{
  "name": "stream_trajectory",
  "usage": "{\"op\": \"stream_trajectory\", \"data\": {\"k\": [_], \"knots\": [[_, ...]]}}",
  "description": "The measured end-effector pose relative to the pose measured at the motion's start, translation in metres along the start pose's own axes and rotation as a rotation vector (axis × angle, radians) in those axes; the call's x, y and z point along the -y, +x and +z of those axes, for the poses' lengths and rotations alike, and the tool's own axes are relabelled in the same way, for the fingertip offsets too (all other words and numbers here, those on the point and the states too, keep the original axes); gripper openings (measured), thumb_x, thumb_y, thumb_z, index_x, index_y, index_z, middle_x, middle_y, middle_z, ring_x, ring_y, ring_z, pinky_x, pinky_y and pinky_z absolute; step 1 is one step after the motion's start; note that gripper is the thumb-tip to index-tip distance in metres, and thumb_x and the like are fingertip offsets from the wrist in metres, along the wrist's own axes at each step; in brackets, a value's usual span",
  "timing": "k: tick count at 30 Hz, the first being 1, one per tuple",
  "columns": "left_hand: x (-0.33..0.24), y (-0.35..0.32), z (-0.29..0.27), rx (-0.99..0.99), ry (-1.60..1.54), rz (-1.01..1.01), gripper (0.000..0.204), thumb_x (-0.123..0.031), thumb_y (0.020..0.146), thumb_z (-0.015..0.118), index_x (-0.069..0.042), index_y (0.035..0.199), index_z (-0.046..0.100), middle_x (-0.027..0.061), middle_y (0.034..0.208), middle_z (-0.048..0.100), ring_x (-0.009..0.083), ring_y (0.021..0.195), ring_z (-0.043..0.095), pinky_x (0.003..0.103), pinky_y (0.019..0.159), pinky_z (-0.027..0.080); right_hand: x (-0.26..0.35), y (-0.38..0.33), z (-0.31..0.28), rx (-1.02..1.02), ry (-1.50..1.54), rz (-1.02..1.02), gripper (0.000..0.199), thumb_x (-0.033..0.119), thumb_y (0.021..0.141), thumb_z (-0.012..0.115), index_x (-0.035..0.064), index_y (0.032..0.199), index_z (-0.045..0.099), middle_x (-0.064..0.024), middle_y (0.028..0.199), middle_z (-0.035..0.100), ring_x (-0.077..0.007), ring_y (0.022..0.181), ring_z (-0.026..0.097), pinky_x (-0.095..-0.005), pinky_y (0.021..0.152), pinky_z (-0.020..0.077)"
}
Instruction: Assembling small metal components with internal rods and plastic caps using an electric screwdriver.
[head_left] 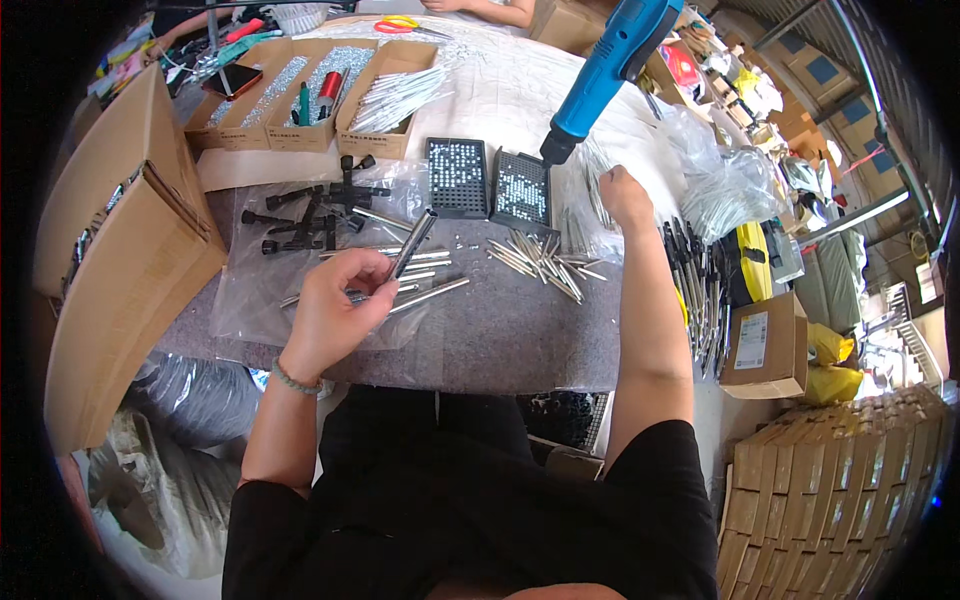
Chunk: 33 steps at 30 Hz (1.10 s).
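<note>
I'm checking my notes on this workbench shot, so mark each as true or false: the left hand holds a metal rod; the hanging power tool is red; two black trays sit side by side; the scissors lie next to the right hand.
1. The left hand holds a metal rod. True.
2. The hanging power tool is red. False: it is blue.
3. Two black trays sit side by side. True.
4. The scissors lie next to the right hand. False: they lie at the far edge of the table.
</note>
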<state>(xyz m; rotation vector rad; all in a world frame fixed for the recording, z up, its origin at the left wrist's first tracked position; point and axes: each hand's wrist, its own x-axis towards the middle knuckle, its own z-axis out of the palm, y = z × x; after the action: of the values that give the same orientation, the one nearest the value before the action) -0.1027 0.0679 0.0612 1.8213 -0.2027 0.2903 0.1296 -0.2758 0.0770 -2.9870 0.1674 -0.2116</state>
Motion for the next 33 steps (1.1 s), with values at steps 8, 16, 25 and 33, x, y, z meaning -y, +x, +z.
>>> {"op": "stream_trajectory", "data": {"k": [8, 16, 25, 33], "knots": [[0.008, -0.003, 0.024, 0.118, -0.380, -0.174, 0.011, 0.001, 0.079, 0.061, 0.000, 0.088, 0.055, -0.0003, 0.079, 0.056, 0.0077, 0.071, 0.055, 0.023, 0.064, 0.046, -0.050, -0.044, -0.011, -0.097, 0.187, -0.115, 0.031, 0.025, 0.085, 0.047, -0.0004, 0.092, 0.063, -0.0203, 0.086, 0.065, -0.0344, 0.082, 0.062, -0.0392, 0.075, 0.0463], [0.019, 0.001, 0.062, 0.108, -0.779, -0.226, 0.009, -0.001, 0.085, 0.044, -0.002, 0.090, 0.050, 0.0008, 0.068, 0.046, 0.0107, 0.057, 0.041, 0.026, 0.055, 0.037, -0.038, -0.142, -0.032, 0.060, 1.021, 0.068, 0.018, 0.018, 0.086, 0.057, 0.0023, 0.089, 0.065, 0.0057, 0.060, 0.047, -0.0034, 0.053, 0.040, -0.0199, 0.048, 0.0301], [-0.003, 0.035, 0.133, 0.185, -0.986, -0.389, 0.021, -0.015, 0.085, 0.066, 0.002, 0.097, 0.063, 0.0002, 0.073, 0.057, 0.0052, 0.055, 0.044, 0.019, 0.049, 0.034, 0.037, -0.206, -0.013, 0.328, 1.377, 0.048, 0.018, 0.020, 0.089, 0.056, 0.0047, 0.093, 0.065, 0.0040, 0.057, 0.049, -0.0023, 0.046, 0.037, -0.0173, 0.042, 0.0247], [0.009, 0.032, 0.124, -0.024, -0.931, -0.352, 0.017, -0.013, 0.085, 0.065, 0.001, 0.095, 0.064, 0.0011, 0.072, 0.057, 0.0039, 0.051, 0.042, 0.019, 0.046, 0.032, 0.048, -0.213, 0.003, 0.221, 1.274, -0.065, 0.019, 0.015, 0.089, 0.058, -0.0001, 0.095, 0.066, -0.0003, 0.064, 0.058, -0.0040, 0.051, 0.046, -0.0187, 0.045, 0.0353]]}}
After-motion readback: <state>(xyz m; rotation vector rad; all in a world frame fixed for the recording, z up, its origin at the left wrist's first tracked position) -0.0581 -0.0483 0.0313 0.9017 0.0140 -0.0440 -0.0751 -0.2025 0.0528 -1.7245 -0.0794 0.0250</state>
